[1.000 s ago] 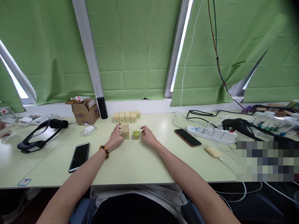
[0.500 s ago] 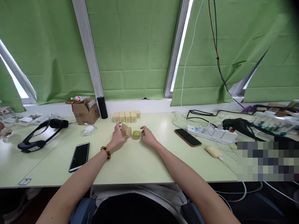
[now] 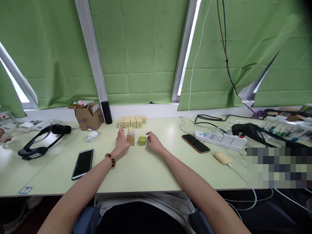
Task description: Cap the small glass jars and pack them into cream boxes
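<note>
A small brown cardboard box (image 3: 131, 140) stands upright on the table with its top flaps up; something pale shows at its top. My left hand (image 3: 121, 143) is just left of it, fingers apart, the thumb close to the box's side; I cannot tell whether they touch. To the right of the box sits a small green apple-shaped jar (image 3: 142, 141). My right hand (image 3: 154, 142) rests beyond the jar on its right, fingers loosely bent and apart, holding nothing. Behind them, several small cream boxes (image 3: 133, 122) with green labels stand in a row.
A black phone (image 3: 83, 164), a headset (image 3: 40, 143), a cardboard carton (image 3: 89, 117) and a black cylinder (image 3: 106, 112) lie to the left. On the right are another phone (image 3: 195, 143), a white power strip (image 3: 221, 140), a cream mouse-shaped object (image 3: 222, 158) and loose cables.
My left hand has let go of the small brown box and drawn slightly left. The box, tilted before, now stands upright. My right hand and the green jar have barely moved.
</note>
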The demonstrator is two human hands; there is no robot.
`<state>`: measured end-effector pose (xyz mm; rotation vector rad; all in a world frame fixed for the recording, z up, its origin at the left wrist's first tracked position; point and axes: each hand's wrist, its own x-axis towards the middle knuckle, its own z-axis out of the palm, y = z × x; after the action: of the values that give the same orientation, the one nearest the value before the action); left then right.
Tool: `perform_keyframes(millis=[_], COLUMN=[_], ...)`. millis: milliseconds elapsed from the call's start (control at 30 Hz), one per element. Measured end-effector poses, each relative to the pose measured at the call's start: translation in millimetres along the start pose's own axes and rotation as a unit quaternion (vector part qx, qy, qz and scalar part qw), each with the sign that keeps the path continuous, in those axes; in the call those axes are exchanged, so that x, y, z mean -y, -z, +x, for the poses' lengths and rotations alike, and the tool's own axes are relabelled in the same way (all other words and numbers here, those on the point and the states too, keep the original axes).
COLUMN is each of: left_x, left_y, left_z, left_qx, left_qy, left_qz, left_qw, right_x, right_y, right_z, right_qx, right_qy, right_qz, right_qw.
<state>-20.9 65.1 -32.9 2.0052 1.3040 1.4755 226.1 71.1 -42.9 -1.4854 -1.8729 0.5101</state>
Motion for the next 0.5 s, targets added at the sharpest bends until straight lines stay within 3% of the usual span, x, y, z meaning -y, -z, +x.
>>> perform_keyframes(millis=[267, 500], left_x=[-27.5, -21.8], left_y=[-5.2, -7.7], left_z=[-8.6, -7.7], left_qx=[-0.023, -0.029], left_qy=[0.0, -0.016], left_qz=[0.089, 0.078], left_qw=[0.996, 0.996], right_x=[1.0, 1.2], right_y=[-1.3, -1.9], right_z=[-0.6, -0.5], right_qx=[0.002, -0.003], right_qy=[-0.001, 0.002], right_qz=[-0.003, 0.0], right_qw=[1.0, 1.0])
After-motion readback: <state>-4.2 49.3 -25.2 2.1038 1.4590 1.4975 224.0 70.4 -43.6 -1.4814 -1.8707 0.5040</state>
